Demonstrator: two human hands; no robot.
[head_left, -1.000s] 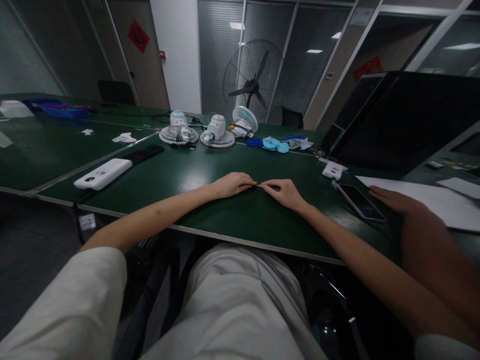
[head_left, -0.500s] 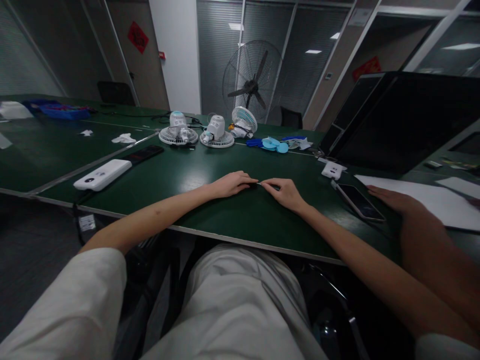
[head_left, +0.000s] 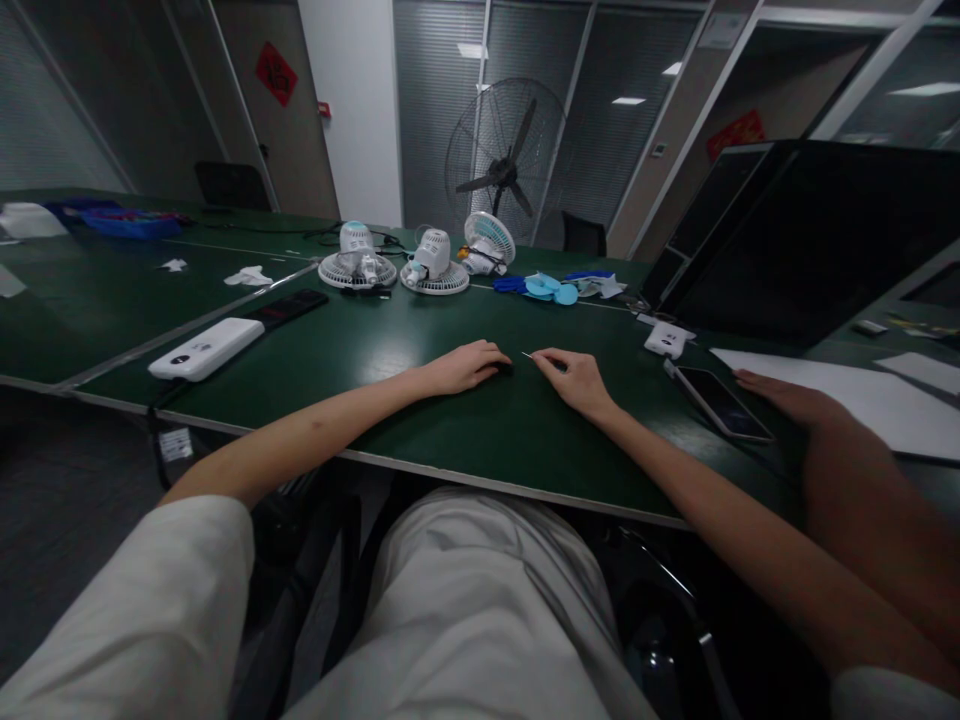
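Right hand (head_left: 574, 382) pinching a thin pin (head_left: 527, 355), left hand (head_left: 466, 368) curled on the green counter (head_left: 420, 430), its grip unclear, fans (head_left: 433, 265) beyond.

Three white fans (head_left: 433, 264) rest at the worktop's (head_left: 375, 400) far side, left of light-blue discs (head_left: 551, 289); a smartphone (head_left: 720, 403) lies right.

The dark item under your left fingers (head_left: 501, 362) was mostly hidden. The thin pale piece (head_left: 527, 355) was too small to identify. The frame's right edge cut off the monitor (head_left: 840, 240).
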